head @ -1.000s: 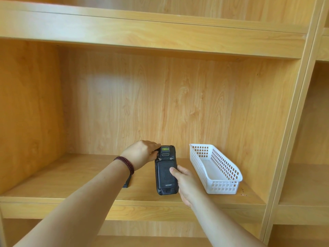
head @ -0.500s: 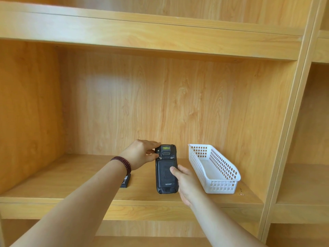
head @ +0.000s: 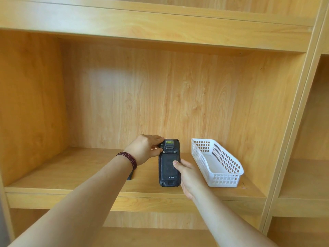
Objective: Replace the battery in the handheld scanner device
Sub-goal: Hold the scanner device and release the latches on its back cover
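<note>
Scanner device (head: 169, 163) lies back-up on the wooden shelf (head: 89, 168) in my one head view, long axis running front to back, its foot close to the shelf's front lip. My right hand (head: 188, 175) wraps the device's right edge with the thumb pressed flat on the rear cover, which I judge is there to pin the body so it cannot slide. My left hand (head: 145, 150) sits at the top left corner, fingers curled narrow around what looks like a latch or screw by the cover's upper edge; I read this as working the battery door loose, which appears closed for now. A small dark object (head: 130, 175), possibly the spare battery, lies on the shelf mostly hidden under my left wrist. The white basket (head: 217, 163) stands near on the right, apart from the device, leaving only modest room there; the shelf to the left is open and roomy.
</note>
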Demonstrator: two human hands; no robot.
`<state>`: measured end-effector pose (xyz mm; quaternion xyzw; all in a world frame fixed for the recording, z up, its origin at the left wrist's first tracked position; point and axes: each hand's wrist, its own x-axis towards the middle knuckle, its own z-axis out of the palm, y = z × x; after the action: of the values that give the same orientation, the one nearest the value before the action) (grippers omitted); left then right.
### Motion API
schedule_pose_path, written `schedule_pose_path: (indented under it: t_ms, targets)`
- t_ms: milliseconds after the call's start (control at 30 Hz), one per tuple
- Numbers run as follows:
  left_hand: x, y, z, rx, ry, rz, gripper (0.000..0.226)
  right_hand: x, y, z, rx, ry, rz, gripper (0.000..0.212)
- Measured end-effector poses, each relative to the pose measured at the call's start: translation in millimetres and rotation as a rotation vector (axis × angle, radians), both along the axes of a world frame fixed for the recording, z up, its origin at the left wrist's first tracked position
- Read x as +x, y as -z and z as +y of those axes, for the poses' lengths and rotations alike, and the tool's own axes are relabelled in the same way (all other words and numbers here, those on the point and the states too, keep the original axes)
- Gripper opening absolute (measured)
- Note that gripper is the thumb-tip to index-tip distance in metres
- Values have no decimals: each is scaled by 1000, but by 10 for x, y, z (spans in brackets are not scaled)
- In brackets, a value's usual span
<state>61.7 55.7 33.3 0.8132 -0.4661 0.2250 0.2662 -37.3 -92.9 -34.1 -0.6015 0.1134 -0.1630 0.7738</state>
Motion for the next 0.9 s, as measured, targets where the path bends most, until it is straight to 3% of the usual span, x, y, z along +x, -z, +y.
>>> schedule_pose_path:
  t_ms: [167, 367, 500, 600, 667, 900]
  targets:
    - [-13, 34, -17, -38, 13, -65, 44, 6, -20, -61, -53, -32, 5, 22]
    - [-51, 117, -71, -85, 15, -68, 39, 21, 21, -100, -52, -23, -8, 25]
    - [-96, 110, -105, -307, -45, 356, 41, 6, 9, -102, -28, -36, -47, 19]
    - [-132, 102, -147, -534, 126, 873, 45, -15, -23, -93, -21, -58, -85, 19]
    - [-159, 102, -168, -626, 222, 1094, 45, -32, -43, -74, 0, -68, -107, 20]
    - [-159, 142, -229, -706, 304, 1215, 44, -76, -74, -36, 20, -65, -126, 22]
